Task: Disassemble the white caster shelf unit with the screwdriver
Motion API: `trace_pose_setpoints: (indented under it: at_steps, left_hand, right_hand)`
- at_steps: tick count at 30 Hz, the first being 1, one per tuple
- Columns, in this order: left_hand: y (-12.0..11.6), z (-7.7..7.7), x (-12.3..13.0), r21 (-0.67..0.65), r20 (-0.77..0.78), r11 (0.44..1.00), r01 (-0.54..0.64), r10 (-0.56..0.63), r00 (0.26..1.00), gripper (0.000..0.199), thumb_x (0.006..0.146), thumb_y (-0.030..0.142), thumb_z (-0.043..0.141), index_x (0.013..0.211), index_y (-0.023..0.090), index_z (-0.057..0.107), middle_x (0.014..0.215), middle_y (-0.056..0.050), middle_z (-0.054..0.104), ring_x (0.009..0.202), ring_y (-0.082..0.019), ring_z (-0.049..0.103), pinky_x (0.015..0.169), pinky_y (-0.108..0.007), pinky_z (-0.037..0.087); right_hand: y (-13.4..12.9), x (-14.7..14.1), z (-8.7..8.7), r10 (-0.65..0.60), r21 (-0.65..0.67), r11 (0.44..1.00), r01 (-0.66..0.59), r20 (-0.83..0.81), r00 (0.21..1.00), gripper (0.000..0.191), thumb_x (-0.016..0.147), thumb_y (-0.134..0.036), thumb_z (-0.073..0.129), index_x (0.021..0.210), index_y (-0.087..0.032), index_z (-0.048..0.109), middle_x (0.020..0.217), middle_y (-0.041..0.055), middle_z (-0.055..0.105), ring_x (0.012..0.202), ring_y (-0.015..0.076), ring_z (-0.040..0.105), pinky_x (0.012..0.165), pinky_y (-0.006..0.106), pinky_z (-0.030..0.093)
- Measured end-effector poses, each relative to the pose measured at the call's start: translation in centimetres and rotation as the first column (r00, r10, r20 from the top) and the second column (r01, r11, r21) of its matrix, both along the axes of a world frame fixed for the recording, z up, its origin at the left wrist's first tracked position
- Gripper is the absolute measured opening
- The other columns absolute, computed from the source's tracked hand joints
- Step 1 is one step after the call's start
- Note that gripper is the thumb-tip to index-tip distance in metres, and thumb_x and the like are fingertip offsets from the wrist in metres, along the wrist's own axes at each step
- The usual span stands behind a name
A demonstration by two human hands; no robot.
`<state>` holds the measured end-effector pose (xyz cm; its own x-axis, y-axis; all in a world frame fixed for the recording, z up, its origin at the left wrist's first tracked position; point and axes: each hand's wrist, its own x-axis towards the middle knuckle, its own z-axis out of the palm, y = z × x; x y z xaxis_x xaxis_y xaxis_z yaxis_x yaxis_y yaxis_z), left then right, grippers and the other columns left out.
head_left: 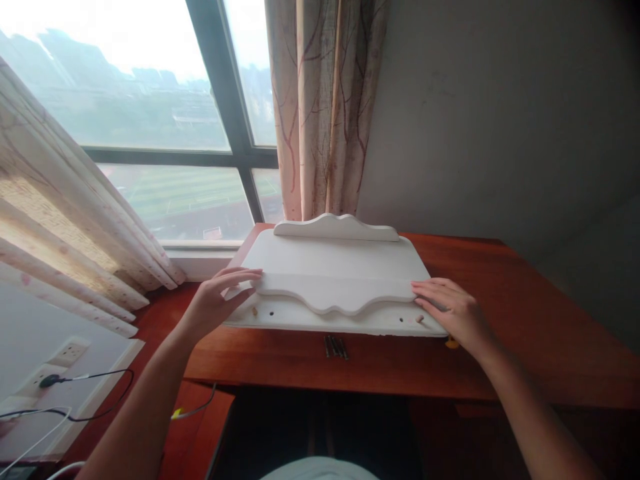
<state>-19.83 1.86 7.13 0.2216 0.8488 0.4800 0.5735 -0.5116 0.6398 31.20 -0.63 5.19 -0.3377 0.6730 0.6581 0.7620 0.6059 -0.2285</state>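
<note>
A white board with a wavy edge [335, 293] lies over the near part of a larger white panel [330, 256]. My left hand [215, 297] grips its left end between thumb and fingers, and my right hand [453, 307] has the right end the same way. Along the panel's near strip, a wooden dowel [255, 311] stands beside a dark hole on the left. Another dowel [419, 319] sticks up by a second hole on the right. A second wavy white piece [335, 229] rises upright at the panel's far edge.
Several dark metal bolts [336, 347] lie on the reddish wooden table [500, 313] before the panel. A small yellow object [451, 343] shows under my right hand. Curtains [325, 107] and a window [170, 153] stand behind; cables [100, 377] hang at lower left.
</note>
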Motion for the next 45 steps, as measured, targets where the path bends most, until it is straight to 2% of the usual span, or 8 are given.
trace_pose_setpoints:
  at_steps: [3,5,10,14,17,22,31,45]
  left_hand:
    - [1.2,0.8,0.0,0.041,0.110,0.995,-0.095,0.090,0.990,0.030,0.088,0.046,0.074,0.109,0.025,0.078,0.125,-0.009,0.074,0.120,-0.029,0.065,0.100,-0.040,0.055]
    - [3.1,1.3,-0.1,0.025,0.178,0.984,-0.178,0.171,0.969,0.036,0.089,0.050,0.071,0.110,0.023,0.078,0.125,-0.010,0.074,0.110,-0.028,0.069,0.090,-0.038,0.057]
    - [10.3,1.9,0.1,-0.090,0.011,0.972,-0.216,0.218,0.976,0.057,0.082,0.061,0.069,0.120,0.019,0.075,0.095,-0.010,0.077,0.065,-0.018,0.063,0.065,-0.030,0.050]
    - [15.5,1.4,1.0,-0.107,-0.004,0.978,-0.179,0.180,0.984,0.059,0.076,0.059,0.071,0.118,0.017,0.075,0.112,-0.013,0.076,0.079,-0.020,0.064,0.071,-0.030,0.050]
    - [18.0,0.8,1.8,-0.153,-0.004,0.977,-0.148,0.149,0.989,0.060,0.072,0.060,0.074,0.112,0.016,0.077,0.110,-0.013,0.076,0.078,-0.020,0.063,0.069,-0.029,0.049]
    - [19.8,-0.1,2.0,-0.203,0.009,0.971,-0.127,0.132,0.991,0.057,0.068,0.063,0.078,0.098,0.014,0.080,0.084,-0.009,0.074,0.076,-0.021,0.061,0.070,-0.030,0.048]
    - [19.8,-1.2,1.8,-0.200,0.078,0.964,-0.173,0.192,0.978,0.066,0.069,0.066,0.076,0.108,0.013,0.081,0.086,-0.009,0.074,0.074,-0.020,0.058,0.068,-0.030,0.044]
    - [19.8,-1.4,2.1,-0.176,0.121,0.966,-0.188,0.211,0.970,0.057,0.070,0.059,0.079,0.104,0.014,0.082,0.073,-0.005,0.068,0.066,-0.017,0.053,0.064,-0.029,0.043]
  right_hand:
    - [1.4,0.6,0.9,-0.007,-0.043,0.999,0.002,-0.108,0.994,0.019,0.095,-0.029,0.067,0.112,-0.029,0.077,0.118,0.0019,0.076,0.110,0.0248,0.070,0.100,0.044,0.057]
    - [3.6,1.2,1.4,-0.051,-0.110,0.994,0.028,-0.216,0.975,0.021,0.095,-0.034,0.065,0.113,-0.028,0.076,0.122,0.0034,0.075,0.110,0.0249,0.070,0.100,0.043,0.057]
    - [12.4,2.6,1.1,-0.192,-0.371,0.927,0.057,-0.339,0.921,0.033,0.088,-0.047,0.069,0.110,-0.024,0.077,0.116,0.0079,0.077,0.102,0.0273,0.072,0.097,0.046,0.057]
    - [18.4,2.5,0.2,-0.194,-0.397,0.917,0.041,-0.353,0.915,0.041,0.081,-0.051,0.074,0.110,-0.021,0.076,0.118,0.0112,0.076,0.103,0.0283,0.072,0.102,0.050,0.053]
    - [20.8,2.0,-0.5,-0.180,-0.432,0.902,0.010,-0.355,0.917,0.041,0.078,-0.049,0.078,0.108,-0.021,0.077,0.115,0.0105,0.077,0.105,0.0279,0.071,0.104,0.050,0.052]
    - [22.0,1.9,-1.5,-0.206,-0.484,0.875,-0.004,-0.379,0.902,0.040,0.077,-0.051,0.080,0.102,-0.021,0.080,0.110,0.0117,0.078,0.102,0.0289,0.073,0.099,0.048,0.055]
    - [22.0,1.7,-3.5,-0.245,-0.450,0.893,0.010,-0.467,0.850,0.062,0.076,-0.070,0.073,0.111,-0.019,0.079,0.113,0.0128,0.078,0.104,0.0300,0.073,0.093,0.046,0.057]
    - [21.6,1.6,-3.0,-0.233,-0.351,0.932,0.089,-0.391,0.890,0.046,0.082,-0.061,0.070,0.105,-0.023,0.081,0.109,0.0103,0.078,0.107,0.0302,0.068,0.098,0.047,0.052]
